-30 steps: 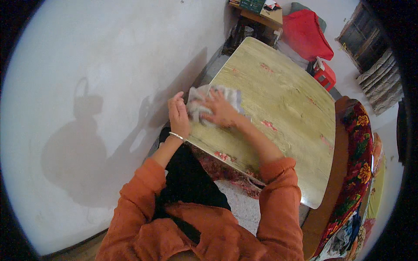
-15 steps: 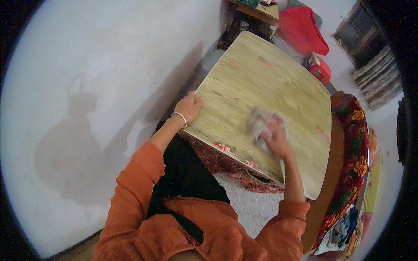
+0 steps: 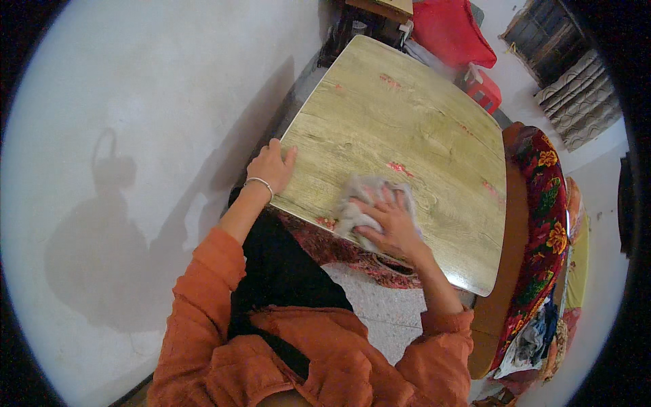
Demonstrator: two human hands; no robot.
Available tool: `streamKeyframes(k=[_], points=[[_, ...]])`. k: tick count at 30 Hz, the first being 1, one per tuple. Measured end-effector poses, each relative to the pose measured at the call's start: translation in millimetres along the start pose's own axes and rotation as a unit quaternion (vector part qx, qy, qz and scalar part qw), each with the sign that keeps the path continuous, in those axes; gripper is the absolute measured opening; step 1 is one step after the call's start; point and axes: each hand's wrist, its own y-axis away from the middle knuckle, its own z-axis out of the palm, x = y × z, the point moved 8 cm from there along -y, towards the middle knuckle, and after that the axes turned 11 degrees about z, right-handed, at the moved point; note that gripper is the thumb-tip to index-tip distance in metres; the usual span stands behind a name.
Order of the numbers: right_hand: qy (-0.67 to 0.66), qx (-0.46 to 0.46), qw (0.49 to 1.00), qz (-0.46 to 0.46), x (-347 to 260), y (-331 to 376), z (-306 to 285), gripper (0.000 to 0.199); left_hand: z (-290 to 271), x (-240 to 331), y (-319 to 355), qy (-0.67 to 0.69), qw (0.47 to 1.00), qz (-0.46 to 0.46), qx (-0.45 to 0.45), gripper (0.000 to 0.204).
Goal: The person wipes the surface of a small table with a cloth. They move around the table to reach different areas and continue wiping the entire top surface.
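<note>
A yellow-green wood-patterned table with small red flower prints fills the middle of the view. At its left edge my left hand, wearing a bracelet on the wrist, grips the rim, thumb on top; some of its fingers are hidden. Near the table's front edge, my right hand holds a crumpled whitish-grey cloth down against the top. Its fingers spread across the cloth and press into the folds.
A white wall runs along the left. To the right stands an orange-brown seat with a red floral cover. Behind the table are a red plastic basket, a red cloth-like item and a dark wooden stand.
My right hand has moved the cloth left and toward the table's front edge. My left hand stays on the left rim. The whole view has shifted slightly.
</note>
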Motion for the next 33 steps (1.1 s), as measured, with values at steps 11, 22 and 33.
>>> streamKeyframes(k=[11,22,33], points=[[0.089,0.146,0.934,0.315,174.8,-73.6,-30.0,0.065,1.6,5.9,-6.6,0.016,1.0,0.011,0.021,0.049],[0.061,0.036,0.986,0.15,50.5,31.4,-17.5,0.062,2.2,-1.1,-1.9,0.011,0.999,0.022,0.048,0.049],[0.115,0.121,0.967,0.192,68.9,-69.0,-1.7,0.059,0.8,4.4,-5.4,0.009,1.0,0.008,0.002,0.05]])
